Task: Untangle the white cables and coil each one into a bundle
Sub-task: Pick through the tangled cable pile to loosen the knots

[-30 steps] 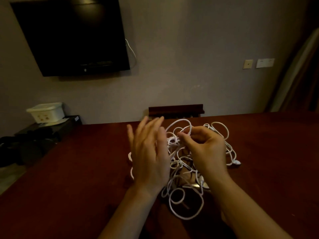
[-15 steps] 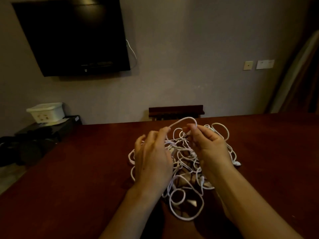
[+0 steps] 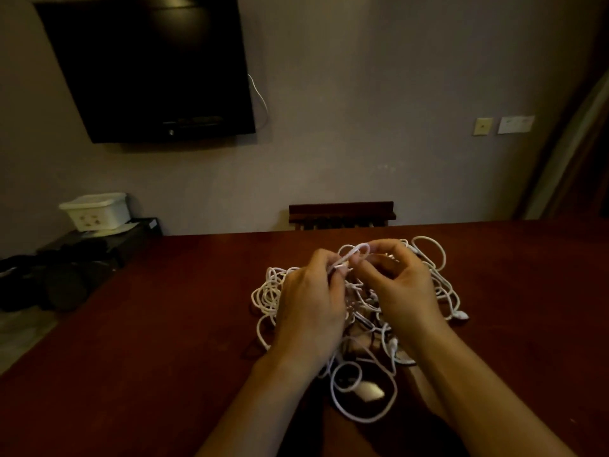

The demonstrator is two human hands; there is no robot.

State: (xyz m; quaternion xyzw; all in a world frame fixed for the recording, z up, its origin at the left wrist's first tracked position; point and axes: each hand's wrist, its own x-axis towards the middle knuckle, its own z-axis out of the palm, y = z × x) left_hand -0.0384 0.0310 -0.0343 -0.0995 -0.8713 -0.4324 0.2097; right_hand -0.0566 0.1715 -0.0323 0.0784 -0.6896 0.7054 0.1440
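A: Where do the white cables (image 3: 359, 311) stand?

B: All in one knotted heap on the dark red table (image 3: 164, 324), right of its centre, with loops spilling left, right and toward the near edge. A plug end (image 3: 459, 315) lies at the right fringe, and a pale adapter-like piece (image 3: 370, 390) sits among the near loops.

A: And the hands?

B: Both are over the far side of the heap. The left hand (image 3: 309, 311) has its fingers curled and pinches a raised loop (image 3: 354, 252) at the top; the right hand (image 3: 400, 285) pinches that loop from the other side, fingertips close together.

A: How much is done?

B: Very little, I judge. No cable lies apart, no coil is formed. They seem to be picking out a first strand; every separation and bundle is left.

A: Anything else about?

B: A dark screen (image 3: 148, 67) on the far wall, and a white box (image 3: 97, 211) on a low stand to the left.
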